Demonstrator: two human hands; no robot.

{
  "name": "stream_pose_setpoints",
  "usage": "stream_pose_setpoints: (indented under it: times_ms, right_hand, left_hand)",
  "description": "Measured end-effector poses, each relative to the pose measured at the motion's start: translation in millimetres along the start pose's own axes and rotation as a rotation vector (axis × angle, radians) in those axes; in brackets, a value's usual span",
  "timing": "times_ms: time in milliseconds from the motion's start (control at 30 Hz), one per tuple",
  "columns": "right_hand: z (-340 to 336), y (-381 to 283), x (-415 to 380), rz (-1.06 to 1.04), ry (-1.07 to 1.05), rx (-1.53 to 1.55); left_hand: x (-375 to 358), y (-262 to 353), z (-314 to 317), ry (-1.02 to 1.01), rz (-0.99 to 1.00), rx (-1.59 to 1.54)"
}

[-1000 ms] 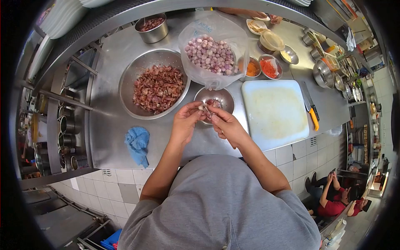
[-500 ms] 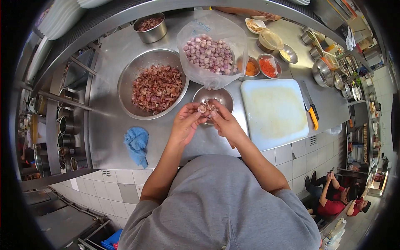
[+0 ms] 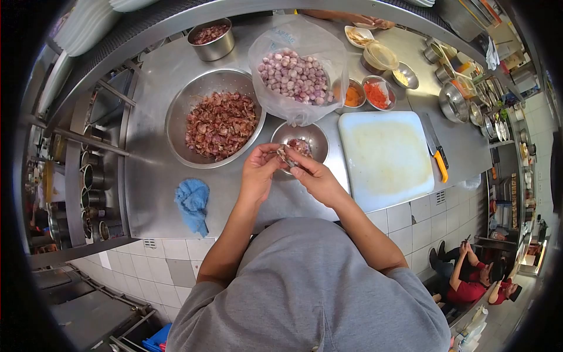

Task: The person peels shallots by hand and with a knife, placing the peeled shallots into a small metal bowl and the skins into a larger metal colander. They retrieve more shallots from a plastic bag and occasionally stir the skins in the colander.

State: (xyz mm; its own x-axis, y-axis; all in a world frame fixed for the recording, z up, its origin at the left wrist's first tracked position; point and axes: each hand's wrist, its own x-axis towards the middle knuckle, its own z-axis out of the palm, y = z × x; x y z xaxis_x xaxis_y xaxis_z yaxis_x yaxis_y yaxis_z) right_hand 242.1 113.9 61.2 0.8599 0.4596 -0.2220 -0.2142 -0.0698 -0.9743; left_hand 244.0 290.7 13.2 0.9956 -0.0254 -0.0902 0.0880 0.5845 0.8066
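Close together over the near rim of a small steel bowl (image 3: 316,141), my left hand (image 3: 259,171) and my right hand (image 3: 319,180) pinch a small piece of reddish-brown, papery bulb (image 3: 285,156) between their fingertips. Some reddish pieces show inside the bowl, just beyond my fingers. Behind it, a clear plastic bag (image 3: 270,50) holds many small purple-white bulbs (image 3: 296,76). A wide steel bowl (image 3: 176,117) on the left contains a heap of reddish-brown peels or pieces (image 3: 220,126).
A white cutting board (image 3: 387,158) lies right, beside an orange-handled knife (image 3: 440,164). A blue cloth (image 3: 192,205) is at left. Behind are a steel pot (image 3: 216,48), a bowl of orange-red shreds (image 3: 377,95) and another person's hand (image 3: 381,24). Two people sit lower right.
My fingers have turned the piece and shifted slightly; my right hand has tilted over more. Reddish pieces now show in the small bowl behind my fingertips.
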Motion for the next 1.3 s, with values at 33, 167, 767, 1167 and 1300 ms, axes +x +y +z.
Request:
stream_pose_setpoints:
  times_ms: [33,167,767,1167,1300]
  right_hand:
    - [-0.8,6.4,2.1,-0.055,-0.014,0.02]
    - [-3.4,9.2,2.9,-0.098,-0.039,0.016]
    - [-8.4,0.1,-0.5,0.194,0.041,0.41]
    - [-1.8,3.6,1.7,0.031,0.024,0.088]
    - [-6.7,2.8,1.3,0.104,0.034,0.121]
  left_hand:
    - [-0.5,0.3,-0.1,-0.01,0.005,0.0]
    - [-4.2,0.4,4.2,0.003,0.035,0.027]
    - [-3.4,8.9,6.7,-0.022,-0.088,-0.234]
    - [-2.9,2.2,8.6,-0.011,-0.062,-0.165]
    - [-1.7,0.1,7.1,-0.027,-0.041,-0.163]
